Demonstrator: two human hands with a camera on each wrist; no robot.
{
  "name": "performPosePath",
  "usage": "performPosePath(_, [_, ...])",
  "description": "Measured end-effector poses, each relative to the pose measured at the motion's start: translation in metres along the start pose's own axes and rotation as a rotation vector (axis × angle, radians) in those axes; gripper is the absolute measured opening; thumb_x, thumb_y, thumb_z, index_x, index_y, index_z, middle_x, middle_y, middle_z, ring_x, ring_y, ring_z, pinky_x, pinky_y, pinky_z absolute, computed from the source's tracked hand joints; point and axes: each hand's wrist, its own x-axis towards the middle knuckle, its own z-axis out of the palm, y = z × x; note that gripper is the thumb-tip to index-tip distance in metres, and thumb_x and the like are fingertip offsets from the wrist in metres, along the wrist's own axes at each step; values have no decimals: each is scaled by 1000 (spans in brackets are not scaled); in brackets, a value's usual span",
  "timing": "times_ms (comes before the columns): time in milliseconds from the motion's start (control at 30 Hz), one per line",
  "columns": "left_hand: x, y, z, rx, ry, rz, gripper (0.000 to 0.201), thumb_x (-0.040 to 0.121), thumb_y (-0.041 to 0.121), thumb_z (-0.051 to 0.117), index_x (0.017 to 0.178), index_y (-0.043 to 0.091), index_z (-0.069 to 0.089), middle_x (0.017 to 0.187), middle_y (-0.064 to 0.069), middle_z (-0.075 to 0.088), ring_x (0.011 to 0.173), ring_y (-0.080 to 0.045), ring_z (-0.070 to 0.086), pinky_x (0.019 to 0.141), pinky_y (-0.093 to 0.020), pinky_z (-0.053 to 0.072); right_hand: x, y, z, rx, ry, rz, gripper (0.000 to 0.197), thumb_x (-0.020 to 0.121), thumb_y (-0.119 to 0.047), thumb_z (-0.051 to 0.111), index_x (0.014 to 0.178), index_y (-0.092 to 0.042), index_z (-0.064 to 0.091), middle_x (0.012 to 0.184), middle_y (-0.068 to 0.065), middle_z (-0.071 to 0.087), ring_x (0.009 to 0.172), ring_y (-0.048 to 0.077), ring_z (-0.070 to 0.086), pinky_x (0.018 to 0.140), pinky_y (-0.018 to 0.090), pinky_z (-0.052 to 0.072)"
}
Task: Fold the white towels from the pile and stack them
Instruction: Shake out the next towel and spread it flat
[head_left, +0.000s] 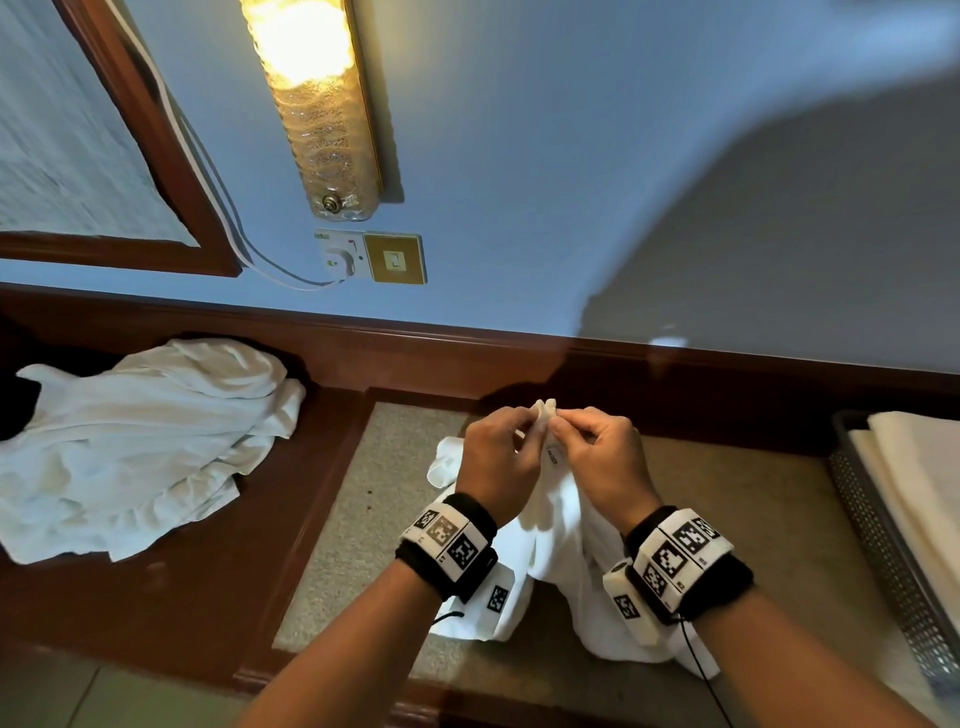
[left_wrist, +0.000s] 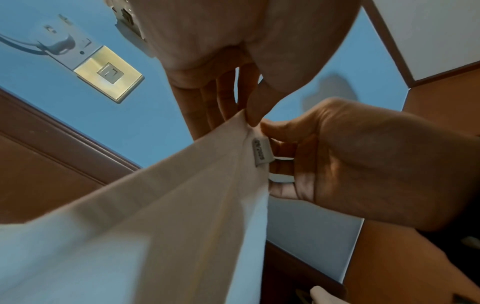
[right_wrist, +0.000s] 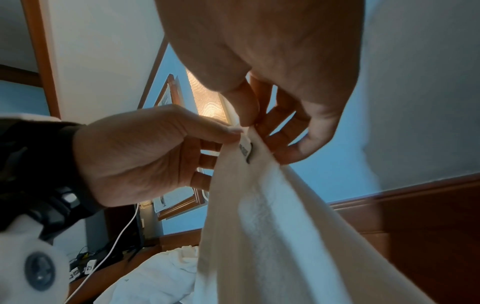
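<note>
Towel (head_left: 558, 525) in hand hangs at lower centre of the head view, its top corner pinched between your two hands and its bunched tail resting on the speckled pad of the bench (head_left: 363, 499). Your left hand (head_left: 496, 457) holds the corner between thumb and fingertips; your right hand (head_left: 597, 457) pinches the same bit of hem just beside it, right at the sewn label (left_wrist: 261, 152). Both grips are closed on the cloth, and the fingertips nearly touch each other.

The likely trouble from here: with both pinches on one corner, the cloth hangs as a narrow rope, not a sheet. If you slide a hand along the hem to find the next corner and the pinch loosens, you may lose the edge and gather a fold instead, which would give a crooked first fold. The tail dragging on the bench could also catch or twist as you lift.

The towel's long axis runs from the pinched corner, pointing up and away toward the wall, down toward you and the near edge of the bench. The pile (head_left: 140, 441) of unfolded towels lies at the left of the frame, well apart. Folded ones sit in the mesh basket (head_left: 883, 551) at the right edge.
</note>
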Motion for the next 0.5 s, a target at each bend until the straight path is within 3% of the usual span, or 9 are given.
performPosePath(133, [1, -1, -3, -30, 37, 1, 10, 95, 20, 73, 94, 13, 80, 80, 7, 74, 70, -8, 67, 60, -15, 49, 1, 0, -4, 49, -72, 32, 19, 98, -14, 62, 110, -19, 77, 99, -4, 76, 97, 13, 71, 90, 48, 58])
performPosePath(267, [-2, 4, -4, -59, 49, -3, 10, 95, 21, 73, 98, 16, 81, 82, 10, 76, 72, -4, 69, 61, -12, 49, -3, -3, -4, 75, -5, 4, 14, 95, -14, 69, 103, -19, 78, 91, -6, 77, 89, 11, 73, 82, 45, 61])
performPosePath(400, [-1, 3, -7, -98, 26, -44, 10, 94, 22, 74, 100, 17, 81, 84, 9, 76, 74, -8, 69, 62, -22, 54, -4, -4, -4, 100, -60, -16, 21, 95, -5, 65, 108, -15, 78, 96, -4, 78, 92, 13, 74, 81, 38, 62])
performPosePath(500, [-2, 3, -10, -112, -31, -52, 21, 87, 31, 82, 99, 15, 79, 86, 8, 75, 75, -8, 68, 65, -26, 56, -3, -6, -5, 209, -52, 52, 22, 90, 2, 69, 100, -15, 78, 88, 1, 78, 84, 20, 76, 73, 35, 63])
